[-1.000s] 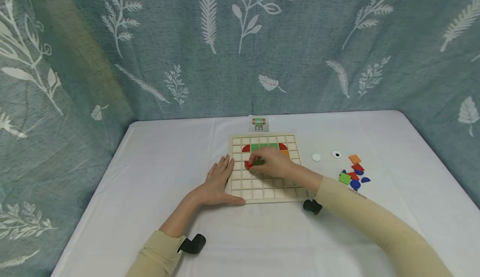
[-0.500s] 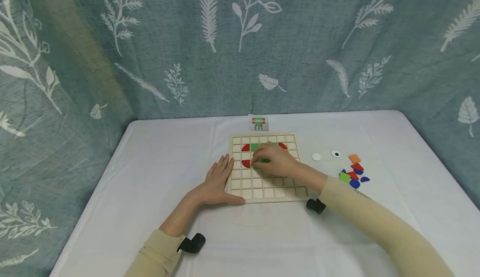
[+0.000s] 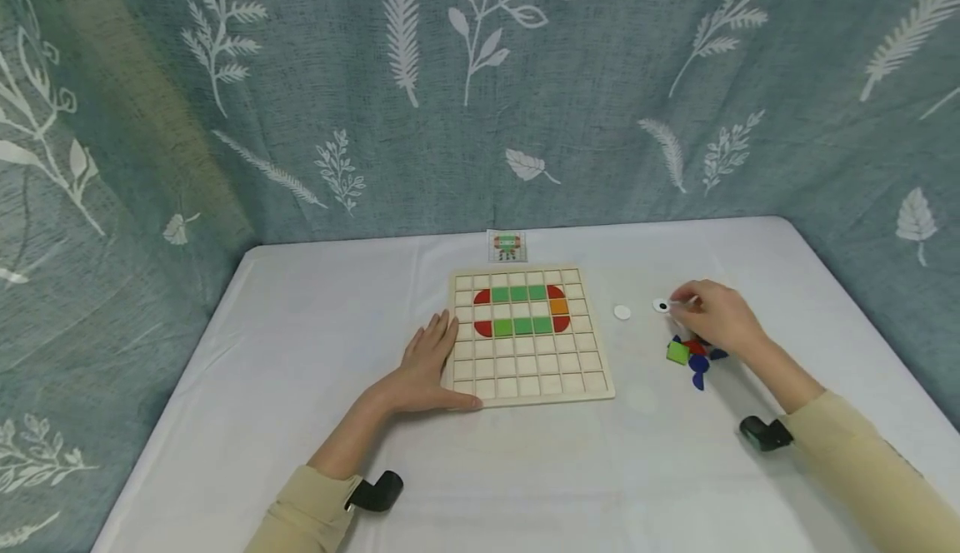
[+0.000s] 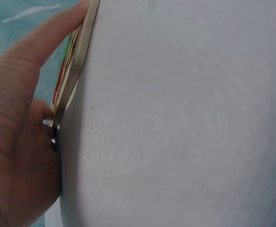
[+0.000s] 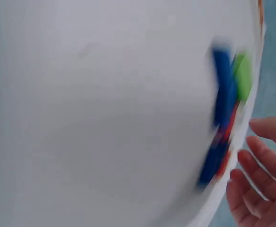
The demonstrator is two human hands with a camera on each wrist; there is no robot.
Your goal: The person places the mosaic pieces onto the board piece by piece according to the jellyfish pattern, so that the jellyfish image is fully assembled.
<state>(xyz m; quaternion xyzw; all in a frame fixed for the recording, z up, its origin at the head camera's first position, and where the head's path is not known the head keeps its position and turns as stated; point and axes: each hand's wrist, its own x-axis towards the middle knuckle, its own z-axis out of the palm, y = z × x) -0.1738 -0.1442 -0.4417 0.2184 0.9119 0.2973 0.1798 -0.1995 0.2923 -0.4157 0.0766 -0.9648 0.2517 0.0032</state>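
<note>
A wooden grid board (image 3: 558,387) lies on the white table with red quarter-round tiles (image 3: 483,329), green square tiles (image 3: 519,294) and an orange square tile (image 3: 558,307) set in its cells. My left hand (image 3: 420,374) rests against the board's left side, fingers spread, the thumb along its near left corner. Beyond the board's right side, my right hand (image 3: 716,316) hovers over the loose tiles, fingers loosely bent. Its fingertips are right beside a white disc with a black dot (image 3: 661,306). In the right wrist view nothing shows between the fingers. The loose orange tile is hidden beneath this hand.
A plain white disc (image 3: 622,312) lies between board and right hand. Under that hand sit a light green square (image 3: 677,353), a red tile (image 3: 694,346) and several blue tiles (image 3: 698,363). A small pattern card (image 3: 507,246) lies behind the board. A leaf-printed curtain hangs behind.
My right hand has left the board and moved right to the loose tiles. A light green tile now shows beside the lower left red one. My left hand has stayed at the board.
</note>
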